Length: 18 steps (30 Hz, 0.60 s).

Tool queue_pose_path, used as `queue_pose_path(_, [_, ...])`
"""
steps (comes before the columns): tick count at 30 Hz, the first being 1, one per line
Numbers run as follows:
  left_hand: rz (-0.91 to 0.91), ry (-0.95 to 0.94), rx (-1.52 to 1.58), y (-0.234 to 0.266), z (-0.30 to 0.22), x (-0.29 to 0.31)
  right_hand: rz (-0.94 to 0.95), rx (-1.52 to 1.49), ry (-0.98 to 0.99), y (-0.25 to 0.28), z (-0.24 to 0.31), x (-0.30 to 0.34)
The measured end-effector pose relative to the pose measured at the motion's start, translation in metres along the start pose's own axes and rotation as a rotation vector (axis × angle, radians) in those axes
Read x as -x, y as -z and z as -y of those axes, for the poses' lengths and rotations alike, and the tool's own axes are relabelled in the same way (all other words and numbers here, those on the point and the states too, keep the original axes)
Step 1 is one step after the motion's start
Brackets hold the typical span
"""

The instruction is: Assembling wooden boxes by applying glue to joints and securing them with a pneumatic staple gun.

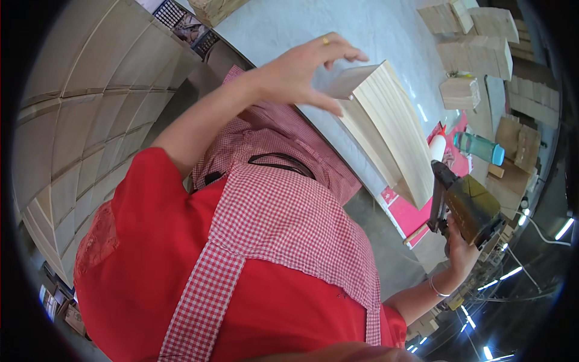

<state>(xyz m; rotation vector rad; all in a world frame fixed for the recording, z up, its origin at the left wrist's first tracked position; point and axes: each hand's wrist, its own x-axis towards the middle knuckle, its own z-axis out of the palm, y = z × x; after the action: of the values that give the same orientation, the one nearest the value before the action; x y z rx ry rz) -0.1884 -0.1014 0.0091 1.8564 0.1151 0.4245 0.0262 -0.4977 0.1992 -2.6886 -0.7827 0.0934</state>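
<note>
Your left hand (298, 72) has its grip spread over the end of a pale wooden open-ended box (386, 130) on the grey surface (313, 27); your right hand (461, 250) grasps a dark nail gun (464, 202) (just beside the box).

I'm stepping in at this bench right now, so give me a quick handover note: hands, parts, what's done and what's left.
Left hand: fingers spread on the top end of the pale wooden box, steadying it on the grey table.
Right hand: closed on a dark nail gun held just below the box's near end, not touching it.
Done: box panels stand assembled.
Left: whether any fasteners are in cannot be seen. More wood blocks sit farther along the table.
</note>
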Motion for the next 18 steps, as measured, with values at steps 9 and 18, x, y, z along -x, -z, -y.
queue_pose_path(9, [0.171, -0.106, 0.078, -0.009, 0.044, -0.046, 0.183, -0.07, 0.187, -0.015, 0.085, -0.045])
queue_pose_path(18, [0.144, -0.097, 0.224, -0.026, 0.049, -0.044, 0.393, 0.2, 0.524, -0.041, 0.14, -0.084])
